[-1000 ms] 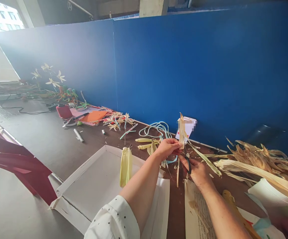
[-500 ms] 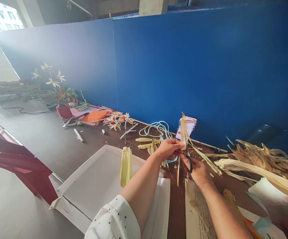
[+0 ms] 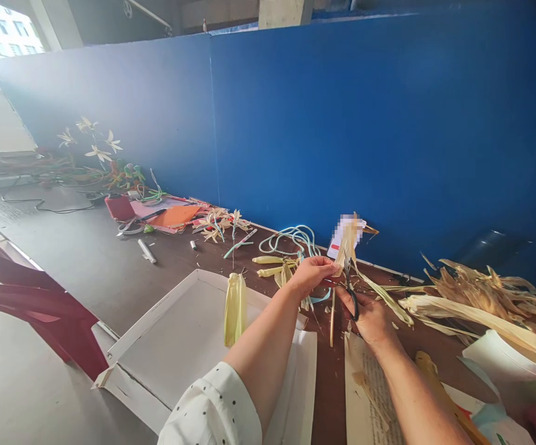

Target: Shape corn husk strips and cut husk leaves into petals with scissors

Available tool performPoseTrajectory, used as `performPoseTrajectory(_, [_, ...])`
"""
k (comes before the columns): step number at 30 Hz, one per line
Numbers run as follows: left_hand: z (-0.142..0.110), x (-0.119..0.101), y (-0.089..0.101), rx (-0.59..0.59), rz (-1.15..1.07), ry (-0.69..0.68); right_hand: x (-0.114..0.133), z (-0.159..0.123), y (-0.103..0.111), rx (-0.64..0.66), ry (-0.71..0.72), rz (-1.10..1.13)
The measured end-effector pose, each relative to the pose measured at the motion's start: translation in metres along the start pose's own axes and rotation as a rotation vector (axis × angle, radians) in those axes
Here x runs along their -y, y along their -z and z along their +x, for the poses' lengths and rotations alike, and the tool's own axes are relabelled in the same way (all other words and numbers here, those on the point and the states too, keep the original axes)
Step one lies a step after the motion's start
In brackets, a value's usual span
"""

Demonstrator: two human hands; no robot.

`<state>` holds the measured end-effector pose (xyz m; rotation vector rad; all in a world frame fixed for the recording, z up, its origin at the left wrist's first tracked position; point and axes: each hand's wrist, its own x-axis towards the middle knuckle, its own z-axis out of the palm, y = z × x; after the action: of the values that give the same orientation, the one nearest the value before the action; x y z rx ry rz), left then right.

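My left hand (image 3: 315, 274) is closed in a pinch on the lower end of a dried corn husk strip (image 3: 349, 239), which stands up from the fingers and leans right. My right hand (image 3: 368, 315) is closed round the black handles of a pair of scissors (image 3: 352, 296). The scissor blades point upward and lie against the husk; whether they are parted cannot be made out. Beneath the hands a thin stalk (image 3: 332, 318) lies on the brown table. A long pale green husk strip (image 3: 386, 298) lies just right of the scissors.
A shallow white box (image 3: 157, 346) stands at left, a yellow-green husk (image 3: 235, 309) over its edge. Dried husks (image 3: 499, 296) are heaped at right near a white bowl (image 3: 504, 358). Light-blue cord (image 3: 291, 238) lies by the blue partition (image 3: 296, 136). Husk flowers (image 3: 219, 222) lie farther left.
The upper part of the husk strip has tilted to the right, with its brown tip bent over that way. Both hands stay almost in place.
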<state>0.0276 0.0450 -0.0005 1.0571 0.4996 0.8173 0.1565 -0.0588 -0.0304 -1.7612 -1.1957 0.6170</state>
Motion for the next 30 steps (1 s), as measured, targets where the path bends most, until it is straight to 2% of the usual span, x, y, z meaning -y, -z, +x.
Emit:
performPoseTrajectory(6, [0.0013, 0.0002, 0.0025, -0.029, 0.002, -0.009, -0.0035, 0.0018, 0.0003, 0.003, -0.021, 0.009])
performPoseTrajectory(15, [-0.0005, -0.0036, 0.0005, -0.066, -0.031, -0.007, -0.0080, 0.0043, 0.0007, -0.006, 0.020, -0.024])
performPoseTrajectory(30, [0.0026, -0.0040, 0.0020, -0.156, -0.065, -0.077, -0.0038, -0.0006, 0.0046, 0.040, -0.041, -0.005])
